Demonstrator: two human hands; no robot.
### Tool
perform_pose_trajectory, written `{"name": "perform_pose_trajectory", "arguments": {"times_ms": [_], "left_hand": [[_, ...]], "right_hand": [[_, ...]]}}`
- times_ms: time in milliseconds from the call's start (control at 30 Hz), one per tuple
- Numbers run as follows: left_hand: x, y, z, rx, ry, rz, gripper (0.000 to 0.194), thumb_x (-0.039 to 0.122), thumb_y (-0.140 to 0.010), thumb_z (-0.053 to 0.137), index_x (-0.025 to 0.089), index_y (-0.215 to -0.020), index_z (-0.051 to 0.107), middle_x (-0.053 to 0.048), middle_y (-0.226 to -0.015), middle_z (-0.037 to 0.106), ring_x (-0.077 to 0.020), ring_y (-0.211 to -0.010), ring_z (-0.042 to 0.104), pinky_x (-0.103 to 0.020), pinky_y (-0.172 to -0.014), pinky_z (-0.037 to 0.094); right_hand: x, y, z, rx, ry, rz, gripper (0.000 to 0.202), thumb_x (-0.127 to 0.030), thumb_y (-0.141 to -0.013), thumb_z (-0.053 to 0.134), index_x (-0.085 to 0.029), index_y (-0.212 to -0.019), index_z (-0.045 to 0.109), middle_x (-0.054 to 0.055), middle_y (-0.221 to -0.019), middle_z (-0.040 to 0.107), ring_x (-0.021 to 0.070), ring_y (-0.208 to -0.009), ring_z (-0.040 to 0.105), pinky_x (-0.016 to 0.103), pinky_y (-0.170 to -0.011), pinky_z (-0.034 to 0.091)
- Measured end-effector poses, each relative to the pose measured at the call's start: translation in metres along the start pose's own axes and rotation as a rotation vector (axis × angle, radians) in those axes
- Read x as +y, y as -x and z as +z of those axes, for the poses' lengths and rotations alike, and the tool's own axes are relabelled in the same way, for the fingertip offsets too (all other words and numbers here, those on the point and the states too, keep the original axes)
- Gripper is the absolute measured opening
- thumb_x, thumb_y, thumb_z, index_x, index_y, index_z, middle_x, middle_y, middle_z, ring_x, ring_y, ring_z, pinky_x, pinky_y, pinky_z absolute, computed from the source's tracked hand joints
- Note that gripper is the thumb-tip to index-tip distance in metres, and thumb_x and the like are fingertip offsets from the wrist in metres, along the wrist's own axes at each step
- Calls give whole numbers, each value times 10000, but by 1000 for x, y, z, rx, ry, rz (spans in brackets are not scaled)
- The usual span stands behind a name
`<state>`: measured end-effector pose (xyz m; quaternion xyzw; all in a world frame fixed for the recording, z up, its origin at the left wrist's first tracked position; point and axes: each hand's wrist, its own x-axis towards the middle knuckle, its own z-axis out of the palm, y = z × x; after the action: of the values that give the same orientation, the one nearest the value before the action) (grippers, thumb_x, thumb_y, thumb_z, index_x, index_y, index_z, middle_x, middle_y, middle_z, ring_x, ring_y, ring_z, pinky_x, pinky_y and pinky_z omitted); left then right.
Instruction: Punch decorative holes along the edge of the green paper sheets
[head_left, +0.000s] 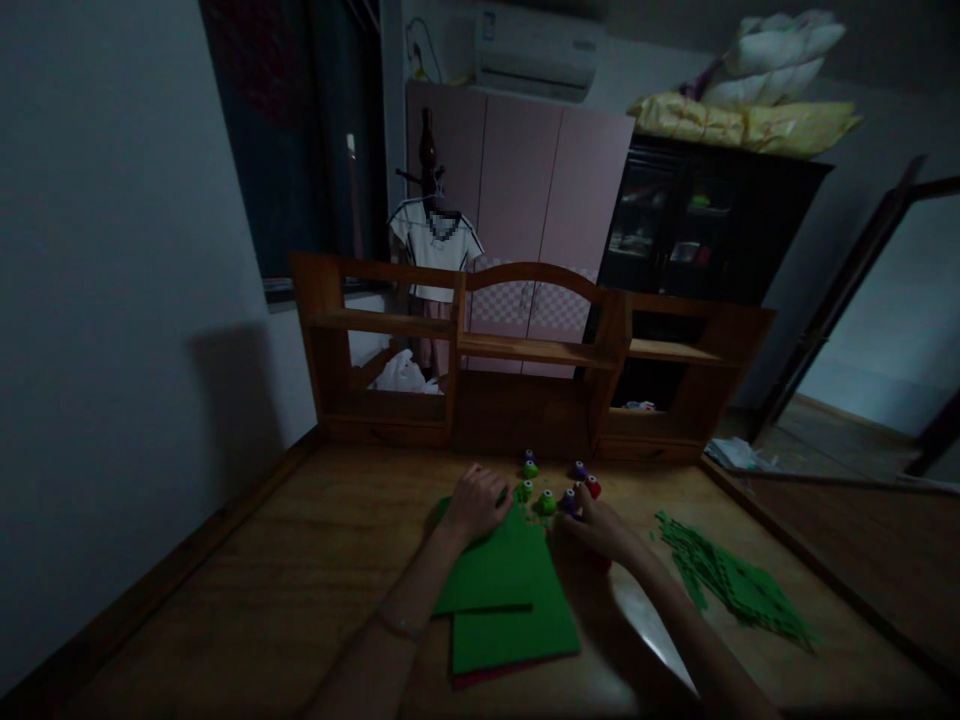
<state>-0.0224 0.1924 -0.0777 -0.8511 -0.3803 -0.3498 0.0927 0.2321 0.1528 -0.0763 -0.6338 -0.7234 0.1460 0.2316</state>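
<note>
My left hand (480, 502) lies on the far edge of a green sheet (499, 570), its fingers bent and pressed together over it. A second green sheet (514, 645) lies beneath, with a thin red edge showing under it. My right hand (600, 525) is closed at a small purple piece (568, 501), which looks like a craft punch with a white top; the fingertips partly hide the contact. Similar green pieces (547, 502) stand between my hands, with a red one (593, 486) just beyond my right fingers. Something red (602, 563) shows beneath my right wrist.
Green cut strips and perforated sheets (739, 585) lie on the right of the wooden table (300, 560). Small green scraps are scattered between my hands. A wooden shelf unit (532, 348) stands along the back edge. A wall (150, 350) rises at the left.
</note>
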Motion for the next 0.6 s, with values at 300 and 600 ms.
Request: {"name": "perform_pose_trajectory", "arguments": {"times_ms": [300, 600], "left_hand": [[-4, -1, -4, 46, 13, -46, 212, 243, -863, 443, 165, -723, 581, -71, -743, 612, -189, -748, 533, -369, -785, 350], [-7, -4, 0, 37, 37, -33, 224, 237, -873, 426, 172, -719, 576, -60, -727, 616, -186, -728, 533, -370, -782, 345]], "right_hand": [[6, 0, 4, -33, 288, 19, 524, -474, -904, 360, -133, -1301, 360, 184, -1008, 626, 299, -907, 606, 329, -711, 392], [10, 7, 1, -17, 124, 46, 470, -465, -869, 398, -172, -1234, 443, 118, -870, 656, 290, -835, 617, 337, -704, 409]]}}
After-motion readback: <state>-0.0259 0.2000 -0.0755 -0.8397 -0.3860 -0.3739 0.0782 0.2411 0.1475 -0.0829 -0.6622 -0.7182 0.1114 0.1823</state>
